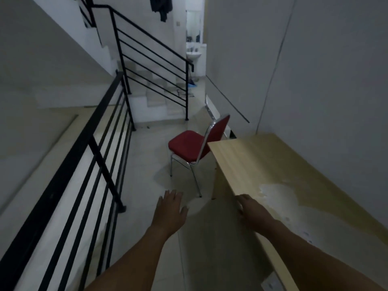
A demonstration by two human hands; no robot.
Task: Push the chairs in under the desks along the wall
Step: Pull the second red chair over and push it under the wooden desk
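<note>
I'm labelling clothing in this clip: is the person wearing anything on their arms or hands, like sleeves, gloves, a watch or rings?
Nothing shows. The left hand and right hand are bare, without gloves, and both forearms are uncovered right down to the bottom edge of the view, with no sleeve cuff visible. No watch or bracelet at either wrist; the picture is too dim and soft to rule out rings.

To my left, a black railing [88, 143] lines the tiled floor [142, 164]; stairs [155, 97] rise ahead, a sink [193, 55] beyond, dark clothing [161, 6] hanging above.

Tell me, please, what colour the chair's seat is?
Red, seat and backrest alike, on a silver metal frame; the head view shows it.
</note>
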